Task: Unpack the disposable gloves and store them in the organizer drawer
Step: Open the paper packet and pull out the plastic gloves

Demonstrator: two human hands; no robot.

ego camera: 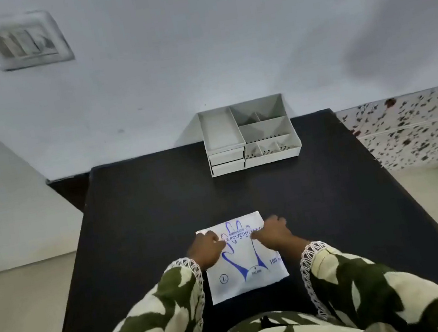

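Both hands on glove pkt

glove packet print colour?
Blue hand outline and lettering on a white packet, clearest in the head view.

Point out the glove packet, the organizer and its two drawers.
glove packet (253,277), head view, on its white lower half below the hands.
organizer (266,129), head view, on a middle compartment wall.
drawers (228,161), head view, on the shut fronts at lower left.
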